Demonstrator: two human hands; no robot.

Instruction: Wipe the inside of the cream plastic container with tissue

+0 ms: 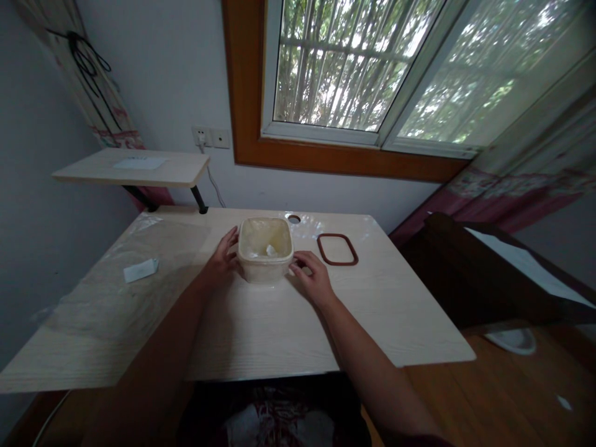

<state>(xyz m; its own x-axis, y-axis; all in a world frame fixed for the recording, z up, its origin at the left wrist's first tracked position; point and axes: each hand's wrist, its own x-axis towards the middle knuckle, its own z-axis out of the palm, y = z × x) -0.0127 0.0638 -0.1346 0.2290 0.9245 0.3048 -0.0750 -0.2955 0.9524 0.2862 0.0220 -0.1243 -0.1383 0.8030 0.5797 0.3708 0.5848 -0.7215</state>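
Head view, sole entry. Principal item: one cream-coloured bin [265, 273], square with rounded corners, open at the top, standing upright on the pale wood-grain tabletop [261, 335], a little left of its middle. Inside: a thin translucent liner [255, 236], and on it one small white scrap [270, 250], make unclear.

Grip, left hand [224, 256]: set against the bin's left side, fingers curved, the upper ones near the rim. Grip, right hand [314, 276]: at the bin's right side, thumb and forefinger bent towards the wall just below the rim. Whether either grip is pressed tight on the bin or merely rests there, cannot tell.

Right of the bin, apart from it and beyond the right hand: one reddish-brown rounded frame [342, 264], lying flat, tabletop showing through its middle. Left of the left hand, well apart: one white slip [140, 270], lying on a spread of clear plastic sheeting [112, 310].

Far left corner: one raised shelf [181, 164] on dark supports, bearing a white paper [139, 162]. Behind the bin, slightly right: one round hole [293, 219] in the tabletop. Wall: sockets [210, 137], and a sliding window [344, 68] in a brown surround.
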